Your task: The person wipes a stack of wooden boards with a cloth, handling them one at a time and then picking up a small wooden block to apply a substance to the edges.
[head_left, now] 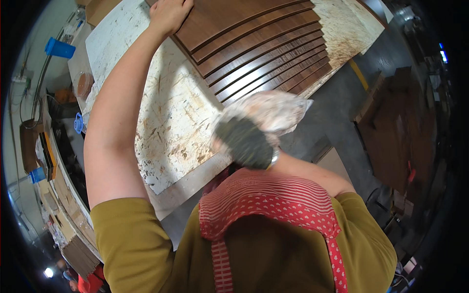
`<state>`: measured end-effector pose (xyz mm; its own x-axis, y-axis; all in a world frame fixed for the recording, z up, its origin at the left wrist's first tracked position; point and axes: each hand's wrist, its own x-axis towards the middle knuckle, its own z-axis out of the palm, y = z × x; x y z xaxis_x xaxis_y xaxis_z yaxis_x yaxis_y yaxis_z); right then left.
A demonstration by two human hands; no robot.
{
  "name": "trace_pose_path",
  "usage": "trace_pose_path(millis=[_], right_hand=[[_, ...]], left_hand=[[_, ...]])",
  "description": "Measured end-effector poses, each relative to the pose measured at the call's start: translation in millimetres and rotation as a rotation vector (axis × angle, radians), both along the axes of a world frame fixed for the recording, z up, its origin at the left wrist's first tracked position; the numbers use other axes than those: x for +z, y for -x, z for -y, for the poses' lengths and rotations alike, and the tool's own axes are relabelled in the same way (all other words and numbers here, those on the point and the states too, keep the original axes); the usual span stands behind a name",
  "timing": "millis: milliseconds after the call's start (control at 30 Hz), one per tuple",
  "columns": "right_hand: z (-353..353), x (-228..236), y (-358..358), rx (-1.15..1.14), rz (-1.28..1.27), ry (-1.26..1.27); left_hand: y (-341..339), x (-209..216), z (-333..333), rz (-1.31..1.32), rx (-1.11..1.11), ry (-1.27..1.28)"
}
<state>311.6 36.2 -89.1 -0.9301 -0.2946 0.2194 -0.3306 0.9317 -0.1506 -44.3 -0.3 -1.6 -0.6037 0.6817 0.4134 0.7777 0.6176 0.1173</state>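
Brown wooden panels (254, 36) lie in an overlapping stack at the top middle, their edges fanned out in steps toward me. My bare left hand (168, 14) reaches far forward and rests at the left edge of the stack. Its fingers are apart, partly cut off by the upper border. Close to my body, my right hand (244, 141) wears a dark green-black glove and is smeared by motion. It grips a crumpled whitish rag with brown stains (278, 110), which is over or just beside the near end of the panels.
The worktable (171, 107) has a white, stain-marked cover. Along the left stand a blue cup (59, 48), a clear round tub with brown contents (84, 84) and shelving. Dark brown boards (395, 132) stand on the right, beyond grey floor with a yellow line (359, 74).
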Motion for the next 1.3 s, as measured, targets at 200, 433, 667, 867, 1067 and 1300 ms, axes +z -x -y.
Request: trace_pose_path(millis=[200, 433, 667, 867, 1067, 1300], right_hand=[[-82, 73, -10, -0.113, 0.145, 1.238], [-42, -29, -22, -0.169, -0.139, 0.652], [-105, 17, -14, -0.164, 0.203, 0.582], [-47, 0, -20, -0.107, -0.177, 0.692], [-73, 35, -23, -0.062, 0.109, 0.672], [-203, -36, -39, -0.255, -0.019, 0.708]], left_hand=[[-2, 0, 10, 0.02, 0.032, 0.022], [-4, 3, -7, 0.003, 0.001, 0.007], [3, 1, 14, 0.02, 0.033, 0.024], [11, 6, 1, 0.014, -0.036, 0.026], [14, -7, 15, 0.041, -0.007, 0.06], [7, 8, 9, 0.072, -0.011, 0.124]])
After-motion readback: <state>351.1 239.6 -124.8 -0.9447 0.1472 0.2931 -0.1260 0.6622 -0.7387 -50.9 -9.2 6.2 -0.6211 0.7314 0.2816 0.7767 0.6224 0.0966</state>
